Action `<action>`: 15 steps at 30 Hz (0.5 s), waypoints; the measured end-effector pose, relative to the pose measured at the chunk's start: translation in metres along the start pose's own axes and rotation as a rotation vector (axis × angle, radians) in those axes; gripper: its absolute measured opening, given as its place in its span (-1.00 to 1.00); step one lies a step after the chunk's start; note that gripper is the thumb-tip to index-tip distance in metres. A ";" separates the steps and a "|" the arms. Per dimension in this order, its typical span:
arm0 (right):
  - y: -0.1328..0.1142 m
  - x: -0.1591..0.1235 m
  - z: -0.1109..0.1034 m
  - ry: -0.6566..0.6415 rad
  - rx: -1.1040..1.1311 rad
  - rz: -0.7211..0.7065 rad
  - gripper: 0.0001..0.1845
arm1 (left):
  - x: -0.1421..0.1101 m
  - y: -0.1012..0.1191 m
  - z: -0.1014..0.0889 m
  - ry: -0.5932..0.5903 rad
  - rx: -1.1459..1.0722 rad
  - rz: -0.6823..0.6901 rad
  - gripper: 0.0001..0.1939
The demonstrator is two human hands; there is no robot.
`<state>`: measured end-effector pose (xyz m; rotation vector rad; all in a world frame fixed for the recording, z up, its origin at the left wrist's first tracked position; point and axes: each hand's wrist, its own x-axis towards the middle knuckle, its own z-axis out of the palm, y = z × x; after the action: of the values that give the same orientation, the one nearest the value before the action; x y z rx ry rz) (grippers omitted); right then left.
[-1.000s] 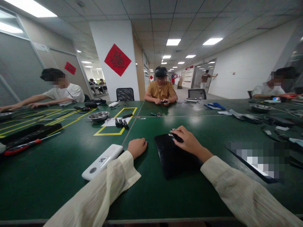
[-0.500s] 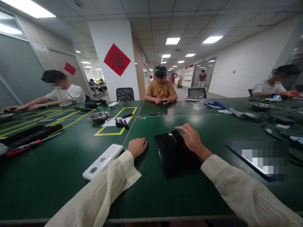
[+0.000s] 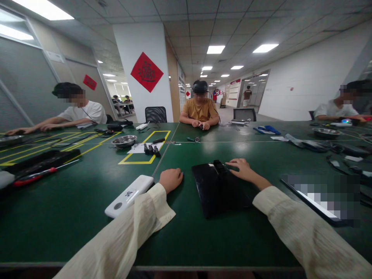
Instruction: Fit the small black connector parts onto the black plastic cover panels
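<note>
A black, glossy flat base with an upright post, like a monitor stand [image 3: 205, 193], lies on the green table in front of me. Just right of its post is my right hand [image 3: 241, 169], palm down, fingers stretched forward and apart, holding nothing. The fingertips are close to the post; whether they touch it I cannot tell. On the table left of the stand rests my left hand [image 3: 171, 180], its fingers curled in loosely with nothing visible in them. A white oblong device marked with digits [image 3: 128, 197] lies beside my left wrist, partly covered by the sleeve.
A tablet-like screen [image 3: 316, 201] lies at the right. Further off are a metal bowl [image 3: 124, 141], several small black parts [image 3: 151, 150] on paper and a red-handled screwdriver [image 3: 37, 177]. A person [image 3: 200, 108] sits opposite; others sit left and right. Cables clutter the right side.
My right hand has moved down and right from above the stand's post to beside it, and its fingers have straightened. My left hand stays put. The view has shifted slightly.
</note>
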<state>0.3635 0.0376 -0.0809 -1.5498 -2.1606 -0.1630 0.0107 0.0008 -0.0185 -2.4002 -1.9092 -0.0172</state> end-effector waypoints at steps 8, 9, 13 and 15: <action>-0.016 0.005 0.007 0.047 -0.051 -0.006 -0.72 | 0.000 0.000 0.000 -0.001 0.011 0.003 -0.65; -0.017 0.005 0.005 0.058 -0.057 -0.009 -0.74 | 0.000 0.000 0.000 0.001 0.013 0.005 -0.65; -0.023 0.004 -0.004 0.113 -0.076 -0.003 -0.81 | 0.001 -0.001 0.002 0.006 0.016 0.004 -0.66; -0.027 0.005 -0.009 0.144 -0.086 0.023 -0.81 | 0.001 -0.001 0.001 0.012 0.017 0.001 -0.67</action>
<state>0.3405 0.0290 -0.0662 -1.5588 -2.0475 -0.3529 0.0093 0.0019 -0.0197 -2.3850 -1.8955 -0.0151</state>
